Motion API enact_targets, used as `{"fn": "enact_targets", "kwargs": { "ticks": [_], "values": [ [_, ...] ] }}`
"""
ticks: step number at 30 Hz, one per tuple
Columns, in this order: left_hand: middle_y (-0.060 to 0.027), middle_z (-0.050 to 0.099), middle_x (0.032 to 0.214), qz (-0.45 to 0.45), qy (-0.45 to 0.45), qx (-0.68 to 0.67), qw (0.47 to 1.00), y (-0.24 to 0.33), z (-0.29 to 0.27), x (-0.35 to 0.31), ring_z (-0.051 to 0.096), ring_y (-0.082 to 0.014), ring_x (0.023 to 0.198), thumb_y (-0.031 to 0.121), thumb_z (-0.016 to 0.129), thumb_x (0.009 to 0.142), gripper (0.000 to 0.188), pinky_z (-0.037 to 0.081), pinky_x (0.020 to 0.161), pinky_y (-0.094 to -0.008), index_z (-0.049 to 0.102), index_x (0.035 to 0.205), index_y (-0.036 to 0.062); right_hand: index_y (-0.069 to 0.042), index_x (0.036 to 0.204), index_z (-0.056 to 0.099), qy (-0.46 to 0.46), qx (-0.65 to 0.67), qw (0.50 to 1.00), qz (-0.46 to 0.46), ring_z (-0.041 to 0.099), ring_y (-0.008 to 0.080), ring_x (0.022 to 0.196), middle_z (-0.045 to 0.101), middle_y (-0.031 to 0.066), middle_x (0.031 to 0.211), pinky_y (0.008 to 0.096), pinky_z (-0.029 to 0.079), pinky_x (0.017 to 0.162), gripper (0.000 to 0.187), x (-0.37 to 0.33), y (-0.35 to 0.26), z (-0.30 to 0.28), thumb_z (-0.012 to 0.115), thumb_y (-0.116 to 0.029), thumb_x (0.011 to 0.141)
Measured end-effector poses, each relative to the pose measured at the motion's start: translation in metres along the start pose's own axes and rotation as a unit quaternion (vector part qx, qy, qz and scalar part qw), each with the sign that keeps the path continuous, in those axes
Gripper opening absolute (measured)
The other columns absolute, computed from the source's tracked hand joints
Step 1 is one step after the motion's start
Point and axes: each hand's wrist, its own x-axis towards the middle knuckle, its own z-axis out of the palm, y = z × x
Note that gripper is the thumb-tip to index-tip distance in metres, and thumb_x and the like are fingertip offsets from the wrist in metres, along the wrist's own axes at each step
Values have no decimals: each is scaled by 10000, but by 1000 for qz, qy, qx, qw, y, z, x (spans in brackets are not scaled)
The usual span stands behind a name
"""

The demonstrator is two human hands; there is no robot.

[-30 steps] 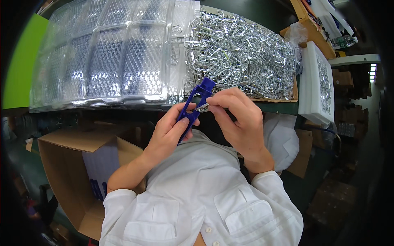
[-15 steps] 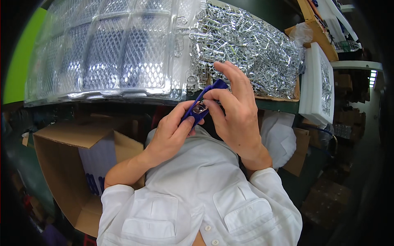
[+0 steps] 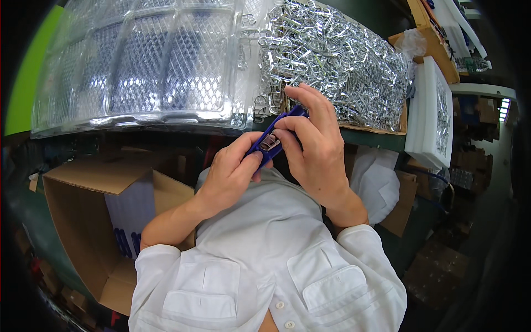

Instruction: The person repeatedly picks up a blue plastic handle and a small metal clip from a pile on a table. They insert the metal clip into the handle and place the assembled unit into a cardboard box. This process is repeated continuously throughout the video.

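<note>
My left hand [image 3: 229, 172] holds a long, narrow dark blue plastic piece [image 3: 296, 112] slanting up to the right, its thumb pressing on the near end. A small shiny bent metal clip [image 3: 270, 141] sits in the middle of the blue piece. Thumb and forefinger of my right hand [image 3: 318, 145] pinch at the clip's edge, while the other fingers rise loosely above. Just beyond my hands, a shallow cardboard box is heaped with loose metal clips [image 3: 337, 63]; what the fingertips cover is hidden.
Clear plastic trays [image 3: 166, 72] with blue pieces showing through stand at the back left. An open cardboard box [image 3: 77, 221] with blue pieces inside is at my left. White foam slabs [image 3: 428, 116] stand at the right, near a white bag [image 3: 373, 180].
The metal clip sits at a different angle in the blue piece, and the blue piece has turned slightly. My hands stay in nearly the same place.
</note>
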Motion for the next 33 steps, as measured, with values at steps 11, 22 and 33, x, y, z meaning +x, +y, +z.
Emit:
{"fn": "enact_targets", "kwargs": {
  "ticks": [11, 22, 33],
  "values": [
    [-57, 707, 946, 10, 4, -15, 1000, 1, 1, 0, 608, -82, 709, 59, 475, 1045, 331, 520, 665, -262, 606, 1340, -14, -6, 943, 688, -5, -23, 999, -27, 565, 448, 1345, 624, 202, 1389, 512, 496, 1067, 172, 1, 2, -7, 775, 25, 798],
    [-62, 728, 918, 22, 10, 29, 999, 0, 3, -1, 635, -98, 684, 47, 497, 1038, 328, 537, 656, -283, 615, 1340, 0, 2, 951, 676, -23, -18, 999, -17, 563, 459, 1359, 610, 210, 1422, 500, 509, 1068, 140, -2, -1, -11, 750, 40, 839],
    [-82, 735, 918, 31, 16, 66, 997, 1, 3, -2, 655, -133, 677, 35, 491, 1023, 351, 543, 656, -311, 605, 1353, 5, 14, 965, 666, -13, -70, 997, -30, 573, 453, 1344, 623, 208, 1390, 493, 547, 1010, 169, -6, -1, -3, 756, 48, 826]
  ]
}}
